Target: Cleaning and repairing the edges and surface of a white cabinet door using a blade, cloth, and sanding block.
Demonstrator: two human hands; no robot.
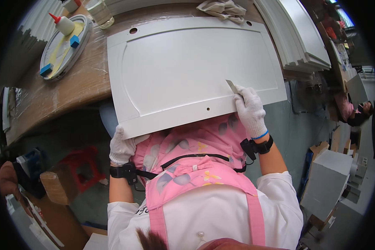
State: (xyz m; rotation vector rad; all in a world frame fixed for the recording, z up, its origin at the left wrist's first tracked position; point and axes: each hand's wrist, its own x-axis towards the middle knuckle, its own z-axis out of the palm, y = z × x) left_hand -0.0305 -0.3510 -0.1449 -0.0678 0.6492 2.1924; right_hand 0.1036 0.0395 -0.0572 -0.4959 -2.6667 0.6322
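A white cabinet door [183, 62] with a recessed middle and round holes lies in front of me, its near edge jutting over my lap. My left hand [123, 146], in a white knitted glove, grips the near left corner. In my gloved right hand [251, 110] is a small flat metal blade [231, 86], pinched between thumb and fingers with its tip pointing up and left. That hand rests at the door's near right edge. Part of the blade is hidden in the glove.
On the brown wrapped table [85, 83], a round white lid [86, 35] bears a glue bottle [64, 25] and blue blocks [74, 41]. A clear jar [99, 13] and a crumpled cloth [223, 9] lie farther back. White panels [293, 33] are stacked right. A red stool [82, 168] stands lower left.
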